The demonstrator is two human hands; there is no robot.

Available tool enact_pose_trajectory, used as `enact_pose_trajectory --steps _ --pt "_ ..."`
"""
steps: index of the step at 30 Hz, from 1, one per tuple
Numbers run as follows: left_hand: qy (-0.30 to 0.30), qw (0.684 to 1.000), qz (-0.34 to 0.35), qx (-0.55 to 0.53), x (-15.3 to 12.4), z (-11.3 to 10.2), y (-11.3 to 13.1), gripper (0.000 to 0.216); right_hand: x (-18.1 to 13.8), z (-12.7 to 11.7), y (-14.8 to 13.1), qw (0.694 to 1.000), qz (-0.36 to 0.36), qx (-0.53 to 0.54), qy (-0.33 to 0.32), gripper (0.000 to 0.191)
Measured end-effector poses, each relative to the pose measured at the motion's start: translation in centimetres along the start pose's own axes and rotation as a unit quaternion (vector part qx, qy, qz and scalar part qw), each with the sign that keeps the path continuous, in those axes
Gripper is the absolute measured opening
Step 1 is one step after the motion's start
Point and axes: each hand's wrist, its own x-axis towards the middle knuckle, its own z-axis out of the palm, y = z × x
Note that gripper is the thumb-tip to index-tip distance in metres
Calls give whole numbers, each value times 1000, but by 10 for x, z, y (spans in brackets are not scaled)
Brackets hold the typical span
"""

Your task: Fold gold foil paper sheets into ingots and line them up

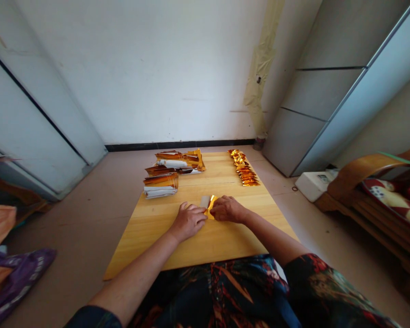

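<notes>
A small sheet of gold foil paper [212,203] lies partly folded on the wooden board [164,250], with a pale whitish piece [205,199] beside its upper left. My left hand [189,222] rests on the board, its fingertips pressing the foil's left edge. From the other side my right hand [229,209] pinches the foil's right part between curled fingers. Stacks of gold and white paper sheets [160,184] lie at the board's far left. Along the far right edge runs a row of folded gold pieces [246,172].
Behind the board stand a white wall [157,91] and, at the right, a grey refrigerator [310,100]. A wooden bench [379,218] and a white box [312,186] are on the right. Purple and orange bags [23,278] lie at the left.
</notes>
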Motion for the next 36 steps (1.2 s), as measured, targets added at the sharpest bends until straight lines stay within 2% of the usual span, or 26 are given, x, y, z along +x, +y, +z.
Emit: enact_pose_trajectory --steps 5,9,17,24,30,36 --pt "16 1000 -24 -4 2 1 0 15 2 16 3 999 -8 6 51 15" --pt "38 999 -32 -1 4 4 6 13 4 25 7 998 -7 1 68 16" --pt "52 998 -41 2 9 3 11 14 7 19 10 998 -26 7 58 16" --pt "60 997 -42 -16 6 5 9 8 13 28 12 995 -14 20 96 14" --pt "73 995 -71 11 9 8 17 9 18 30 17 995 -1 43 91 11" --pt "104 991 -82 1 9 11 20 12 10 37 22 988 -36 92 115 21"
